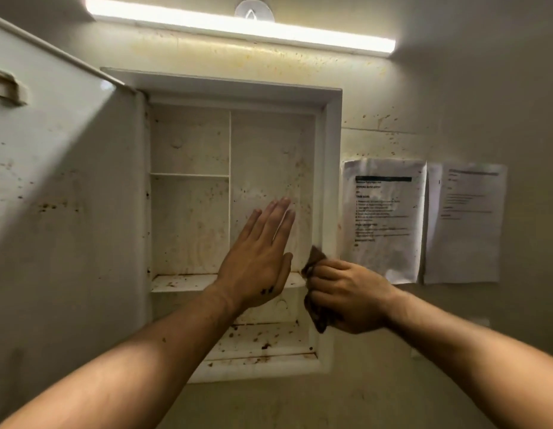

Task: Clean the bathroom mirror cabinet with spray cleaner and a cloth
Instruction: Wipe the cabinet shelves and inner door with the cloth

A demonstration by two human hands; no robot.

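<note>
The white wall cabinet (332, 168) stands open, its inside stained with brown spots. Its door (67, 187) is swung out to the left. My left hand (259, 255) is raised flat with straight fingers in front of the tall right compartment. My right hand (349, 297) grips a dark brown cloth (315, 258) at the cabinet's lower right inner edge, beside the right frame. Part of the cloth hangs below the fist. No spray bottle is in view.
A lit tube lamp (238, 24) runs above the cabinet. Two printed paper sheets (383, 218) (467, 221) hang on the wall to the right. A thin divider (230, 187) and a small shelf (190, 175) split the cabinet. The lower shelves (182, 281) are heavily spotted.
</note>
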